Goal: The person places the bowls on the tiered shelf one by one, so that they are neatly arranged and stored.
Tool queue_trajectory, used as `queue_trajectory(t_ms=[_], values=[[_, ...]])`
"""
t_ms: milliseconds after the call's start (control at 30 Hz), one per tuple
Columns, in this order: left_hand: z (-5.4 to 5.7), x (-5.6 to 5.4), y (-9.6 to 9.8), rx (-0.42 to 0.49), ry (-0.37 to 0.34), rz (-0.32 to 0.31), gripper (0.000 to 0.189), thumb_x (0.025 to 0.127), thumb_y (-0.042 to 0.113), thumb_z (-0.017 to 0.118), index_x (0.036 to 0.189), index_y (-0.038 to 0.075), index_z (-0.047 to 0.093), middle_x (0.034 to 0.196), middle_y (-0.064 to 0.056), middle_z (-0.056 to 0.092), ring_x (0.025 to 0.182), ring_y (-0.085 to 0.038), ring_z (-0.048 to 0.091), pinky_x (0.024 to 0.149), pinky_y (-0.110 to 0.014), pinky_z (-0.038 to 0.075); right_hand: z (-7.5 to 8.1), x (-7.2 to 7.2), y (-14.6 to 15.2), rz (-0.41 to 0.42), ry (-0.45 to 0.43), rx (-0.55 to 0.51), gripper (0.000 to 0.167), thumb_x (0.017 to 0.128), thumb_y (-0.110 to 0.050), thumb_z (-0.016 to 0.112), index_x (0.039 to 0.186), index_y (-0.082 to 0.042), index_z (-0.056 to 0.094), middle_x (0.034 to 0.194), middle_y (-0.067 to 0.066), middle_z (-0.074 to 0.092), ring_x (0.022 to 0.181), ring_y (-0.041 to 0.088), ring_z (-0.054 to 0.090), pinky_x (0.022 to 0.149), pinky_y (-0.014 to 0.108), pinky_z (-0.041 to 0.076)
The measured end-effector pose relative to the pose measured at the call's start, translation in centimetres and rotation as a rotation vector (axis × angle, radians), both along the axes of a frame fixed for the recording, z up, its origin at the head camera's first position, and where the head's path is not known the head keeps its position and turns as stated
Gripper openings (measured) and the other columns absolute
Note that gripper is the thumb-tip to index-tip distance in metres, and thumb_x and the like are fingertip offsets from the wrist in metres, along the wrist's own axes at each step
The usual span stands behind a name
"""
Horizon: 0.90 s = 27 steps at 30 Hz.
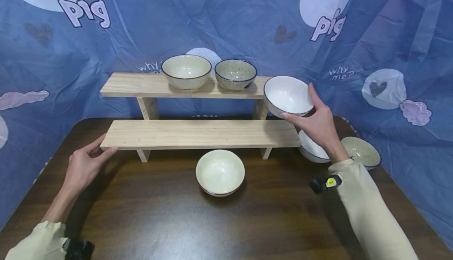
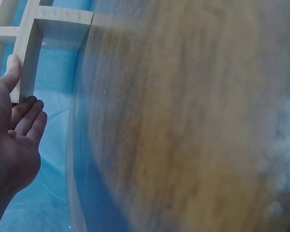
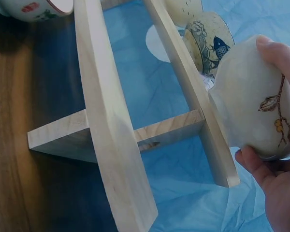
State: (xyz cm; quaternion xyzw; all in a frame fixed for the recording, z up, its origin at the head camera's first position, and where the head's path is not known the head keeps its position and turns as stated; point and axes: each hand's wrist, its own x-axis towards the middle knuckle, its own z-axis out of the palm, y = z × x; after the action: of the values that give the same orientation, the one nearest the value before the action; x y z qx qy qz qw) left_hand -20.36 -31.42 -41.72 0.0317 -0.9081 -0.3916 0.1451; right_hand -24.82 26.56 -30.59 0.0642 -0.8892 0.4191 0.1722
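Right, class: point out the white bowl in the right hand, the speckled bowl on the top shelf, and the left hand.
white bowl (image 1: 287,94), head view, inner wall.
speckled bowl (image 1: 235,74), head view, inside.
left hand (image 1: 85,165), head view, back of hand.

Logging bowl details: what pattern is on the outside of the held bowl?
A brown branch or flower motif on the cream bowl, clearest in the right wrist view.

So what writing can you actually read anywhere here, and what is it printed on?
"pig": blue backdrop cloth, upper left and again upper right.
"why? me?": same cloth, right of the white bowl gripped by the right hand; partly hidden behind the shelf bowls.
Yellow wrist tag: too small to read.
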Motion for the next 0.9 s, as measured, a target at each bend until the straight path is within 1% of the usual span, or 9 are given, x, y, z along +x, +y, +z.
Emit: queue_trajectory(t_ms=[100, 200, 267, 333, 400, 700, 800, 867, 900], values=[[0.0, 0.0, 0.0, 0.0, 0.002, -0.001, 0.07, 0.099, 0.039, 0.071, 0.152, -0.001, 0.049, 0.135, -0.032, 0.058, 0.117, -0.037, 0.065, 0.069, -0.005, 0.038, 0.2, -0.5, -0.1, -0.008, -0.003, -0.002, 0.114, 0.083, -0.039, 0.088, 0.166, -0.014, 0.014, 0.167, 0.014, 0.029, 0.131, 0.034, 0.054, 0.1, 0.048, 0.045], [-0.1, 0.0, 0.0, 0.005, 0.013, -0.005, 0.069, 0.099, 0.039, 0.072, 0.151, 0.0, 0.05, 0.133, -0.031, 0.059, 0.107, -0.006, 0.066, 0.069, -0.005, 0.038, 0.4, -1.0, -0.2, -0.016, 0.006, -0.007, 0.115, 0.082, -0.04, 0.088, 0.166, -0.014, 0.015, 0.166, 0.015, 0.029, 0.133, 0.035, 0.053, 0.102, 0.049, 0.044], [-0.1, 0.0, -0.1, 0.012, 0.021, -0.009, 0.069, 0.098, 0.038, 0.073, 0.151, 0.0, 0.05, 0.132, -0.03, 0.06, 0.098, 0.013, 0.056, 0.07, -0.005, 0.039, 0.7, -1.3, -0.3, -0.018, 0.012, -0.012, 0.115, 0.081, -0.04, 0.089, 0.166, -0.013, 0.016, 0.167, 0.014, 0.029, 0.135, 0.035, 0.051, 0.105, 0.05, 0.043], [-0.2, 0.0, -0.1, 0.019, 0.025, -0.014, 0.069, 0.098, 0.038, 0.073, 0.151, 0.0, 0.05, 0.132, -0.03, 0.06, 0.092, 0.022, 0.047, 0.07, -0.005, 0.039, 0.9, -1.6, -0.3, -0.019, 0.019, -0.019, 0.116, 0.081, -0.04, 0.089, 0.166, -0.011, 0.017, 0.167, 0.014, 0.028, 0.138, 0.035, 0.048, 0.108, 0.05, 0.041], [-0.1, 0.0, -0.1, 0.024, 0.024, -0.016, 0.069, 0.098, 0.038, 0.073, 0.151, 0.0, 0.05, 0.133, -0.03, 0.06, 0.092, 0.022, 0.046, 0.07, -0.004, 0.039, 1.1, -2.0, -0.4, -0.019, 0.023, -0.027, 0.116, 0.08, -0.04, 0.089, 0.166, -0.01, 0.017, 0.167, 0.014, 0.027, 0.14, 0.035, 0.047, 0.11, 0.05, 0.039], [-0.2, 0.0, -0.1, 0.019, 0.014, -0.012, 0.069, 0.098, 0.038, 0.073, 0.151, 0.0, 0.049, 0.134, -0.031, 0.059, 0.098, 0.013, 0.055, 0.069, -0.004, 0.039, 1.8, -3.1, -0.7, -0.028, 0.021, -0.042, 0.115, 0.081, -0.045, 0.088, 0.166, -0.01, 0.018, 0.168, 0.012, 0.027, 0.142, 0.03, 0.044, 0.111, 0.045, 0.038], [-0.1, 0.0, -0.1, 0.011, 0.003, -0.008, 0.07, 0.099, 0.038, 0.072, 0.152, -0.001, 0.048, 0.134, -0.032, 0.058, 0.111, -0.015, 0.068, 0.068, -0.005, 0.039, 1.9, -3.7, -1.0, -0.024, 0.025, -0.065, 0.114, 0.081, -0.043, 0.088, 0.165, -0.009, 0.019, 0.167, 0.013, 0.028, 0.142, 0.028, 0.044, 0.111, 0.042, 0.037], [-0.1, 0.0, -0.1, 0.014, -0.001, -0.01, 0.07, 0.099, 0.038, 0.071, 0.152, -0.001, 0.047, 0.135, -0.033, 0.057, 0.116, -0.029, 0.068, 0.068, -0.005, 0.039, 2.0, -4.1, -1.2, -0.024, 0.026, -0.073, 0.114, 0.081, -0.043, 0.088, 0.165, -0.009, 0.019, 0.167, 0.013, 0.028, 0.143, 0.026, 0.043, 0.111, 0.04, 0.036], [-0.1, 0.0, 0.0, 0.011, -0.007, -0.008, 0.07, 0.1, 0.039, 0.071, 0.152, -0.001, 0.047, 0.136, -0.033, 0.057, 0.119, -0.041, 0.064, 0.068, -0.005, 0.038, 2.1, -4.3, -1.2, -0.023, 0.026, -0.078, 0.114, 0.081, -0.042, 0.088, 0.165, -0.009, 0.019, 0.167, 0.013, 0.028, 0.143, 0.026, 0.043, 0.111, 0.039, 0.036]])
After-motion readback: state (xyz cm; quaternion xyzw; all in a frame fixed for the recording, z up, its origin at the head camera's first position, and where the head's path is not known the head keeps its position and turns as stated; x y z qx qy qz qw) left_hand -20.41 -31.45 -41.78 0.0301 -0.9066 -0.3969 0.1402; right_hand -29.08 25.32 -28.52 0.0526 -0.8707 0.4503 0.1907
